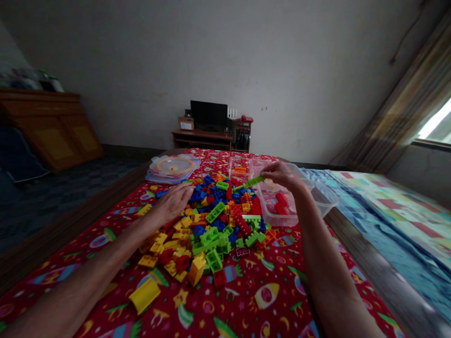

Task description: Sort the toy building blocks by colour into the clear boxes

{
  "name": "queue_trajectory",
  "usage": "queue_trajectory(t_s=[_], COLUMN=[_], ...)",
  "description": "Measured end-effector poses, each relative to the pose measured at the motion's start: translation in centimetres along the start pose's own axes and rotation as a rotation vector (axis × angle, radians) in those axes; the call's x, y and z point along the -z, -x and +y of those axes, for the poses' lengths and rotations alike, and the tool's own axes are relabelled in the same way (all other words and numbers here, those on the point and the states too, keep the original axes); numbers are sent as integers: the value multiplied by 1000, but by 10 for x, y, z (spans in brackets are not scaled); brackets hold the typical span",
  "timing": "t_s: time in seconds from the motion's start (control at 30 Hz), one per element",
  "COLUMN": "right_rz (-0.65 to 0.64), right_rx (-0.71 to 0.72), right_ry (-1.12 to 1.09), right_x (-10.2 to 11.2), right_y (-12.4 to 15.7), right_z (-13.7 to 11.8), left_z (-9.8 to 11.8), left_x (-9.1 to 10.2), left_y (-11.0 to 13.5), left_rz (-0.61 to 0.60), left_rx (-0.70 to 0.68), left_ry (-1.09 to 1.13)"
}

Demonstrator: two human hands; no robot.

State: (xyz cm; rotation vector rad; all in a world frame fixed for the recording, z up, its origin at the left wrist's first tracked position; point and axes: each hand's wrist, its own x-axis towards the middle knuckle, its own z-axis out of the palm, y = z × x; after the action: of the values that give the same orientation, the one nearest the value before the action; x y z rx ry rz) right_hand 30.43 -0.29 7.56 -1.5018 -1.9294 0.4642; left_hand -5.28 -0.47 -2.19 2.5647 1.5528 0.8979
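A pile of toy building bricks [213, 237] in yellow, green, blue, red and orange covers the middle of the table. My right hand [281, 174] pinches one end of a long green building brick [255, 181], above the pile's far right side, by the rim of a clear plastic box [282, 220]. Red bricks [281, 203] lie inside that box. On the pile's left side, my left hand [178, 199] rests with its fingers stretched out over the bricks, its fingertips near some blue ones. Nothing shows in its grasp.
Stacked plastic lids [173, 168] lie at the back left. Another clear box with an orange brick [240, 170] stands at the back, and one more [326, 197] to the right. A curved yellow piece [144, 295] sits near the front on the red patterned tablecloth [239, 307].
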Motion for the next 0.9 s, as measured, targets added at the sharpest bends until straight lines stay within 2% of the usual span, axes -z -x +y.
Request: queue_trajectory(t_s=[0.1, 0.23, 0.3, 0.43, 0.5, 0.57, 0.67, 0.73, 0.8, 0.9], right_rz=[264, 720, 831, 749, 724, 712, 660, 563, 409, 155], right_rx=[-106, -236, -294, -404, -400, -362, -297, -232, -122, 130], right_ry=[82, 153, 116, -211, -343, -381, -351, -281, -148, 106], right_x=[13, 26, 29, 30, 30, 30, 26, 17, -2, -47], right_y=[-1, -4, -6, -7, -6, -5, -6, -6, -6, -2], right_z=[21, 53, 67, 78, 73, 63, 41, 23, 2, -27], left_z=[-2, -4, -4, -5, -6, -5, -3, -1, -1, -2], left_x=[-1, -2, -2, -2, -2, -2, -2, -1, -1, -1], left_y=[-1, -2, -2, 0, 1, 1, -1, -2, -2, -1], left_rz=[-8, -10, -6, 6, 5, 0, -4, -6, -8, -1], left_rx=[-2, 11, 14, 23, 27, 32, 40, 45, 48, 29], left_ry=[-5, 2, 5, 17, 19, 18, 13, 6, 1, 2])
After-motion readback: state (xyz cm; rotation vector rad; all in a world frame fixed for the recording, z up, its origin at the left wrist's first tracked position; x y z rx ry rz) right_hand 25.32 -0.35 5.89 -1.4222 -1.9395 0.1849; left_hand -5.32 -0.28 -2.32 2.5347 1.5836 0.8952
